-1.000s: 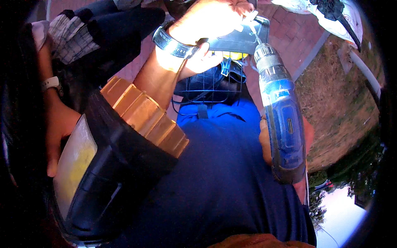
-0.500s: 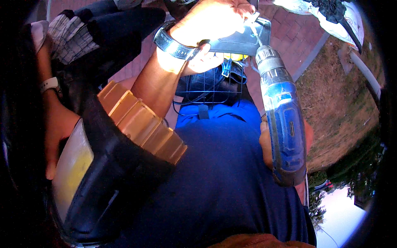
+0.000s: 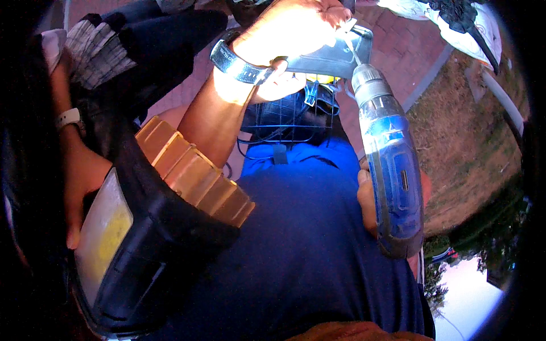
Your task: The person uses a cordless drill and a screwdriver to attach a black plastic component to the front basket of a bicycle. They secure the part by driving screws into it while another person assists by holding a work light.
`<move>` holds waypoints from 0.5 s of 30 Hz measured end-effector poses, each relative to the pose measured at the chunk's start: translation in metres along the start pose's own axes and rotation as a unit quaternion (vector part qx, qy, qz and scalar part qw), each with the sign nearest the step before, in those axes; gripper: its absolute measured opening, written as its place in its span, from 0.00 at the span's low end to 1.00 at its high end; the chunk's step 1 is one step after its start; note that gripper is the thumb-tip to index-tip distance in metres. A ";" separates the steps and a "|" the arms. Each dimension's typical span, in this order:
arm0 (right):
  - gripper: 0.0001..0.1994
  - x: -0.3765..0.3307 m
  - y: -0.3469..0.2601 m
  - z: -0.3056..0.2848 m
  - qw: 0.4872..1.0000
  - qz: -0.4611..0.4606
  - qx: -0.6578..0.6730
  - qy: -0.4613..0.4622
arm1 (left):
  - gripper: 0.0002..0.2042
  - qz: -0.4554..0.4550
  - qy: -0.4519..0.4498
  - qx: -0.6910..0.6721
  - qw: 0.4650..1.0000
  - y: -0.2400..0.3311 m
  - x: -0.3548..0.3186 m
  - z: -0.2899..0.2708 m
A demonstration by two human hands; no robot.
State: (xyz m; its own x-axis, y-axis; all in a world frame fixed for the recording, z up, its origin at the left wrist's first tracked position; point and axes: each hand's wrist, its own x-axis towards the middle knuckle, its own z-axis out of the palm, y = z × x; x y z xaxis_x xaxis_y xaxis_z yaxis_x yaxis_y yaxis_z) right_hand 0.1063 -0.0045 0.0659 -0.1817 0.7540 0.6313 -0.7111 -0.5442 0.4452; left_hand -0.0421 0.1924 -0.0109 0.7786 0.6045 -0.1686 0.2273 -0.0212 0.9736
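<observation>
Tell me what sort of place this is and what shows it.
Outdoors, most likely a paved walkway beside a strip of open ground: there is red brick paving, a pale curb along its edge, and dry, patchy grass beyond it.

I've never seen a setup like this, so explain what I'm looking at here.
There's no machine arm: these are a person's bare hands, seen from above by a wide fisheye camera on their head. The right hand holds a blue power drill, its bit pointing toward the left hand, which seems to pinch a small pale piece near a flat dark panel. Below are a wire basket holding something dark, and red brick paving. On the left, another person's hand is at a black object with orange-brown ridges.
</observation>
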 end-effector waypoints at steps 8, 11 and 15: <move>0.13 0.004 -0.007 -0.007 0.995 0.066 0.058 -0.049 | 0.18 -0.022 0.012 0.011 1.000 0.009 -0.002 -0.002; 0.14 0.007 -0.010 -0.010 0.991 0.092 0.070 -0.067 | 0.18 -0.002 0.006 0.033 0.999 0.004 -0.001 -0.003; 0.14 0.013 -0.013 -0.015 0.984 0.127 0.086 -0.086 | 0.16 0.224 0.021 -0.081 0.971 -0.023 0.010 -0.002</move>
State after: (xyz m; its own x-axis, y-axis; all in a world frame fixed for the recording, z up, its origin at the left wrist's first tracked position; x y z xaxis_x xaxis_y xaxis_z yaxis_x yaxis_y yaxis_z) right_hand 0.1033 0.0182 0.0588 -0.2118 0.5200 0.8275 -0.5295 -0.7727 0.3501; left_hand -0.0406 0.2006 -0.0351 0.7526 0.5961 0.2799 -0.2255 -0.1660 0.9600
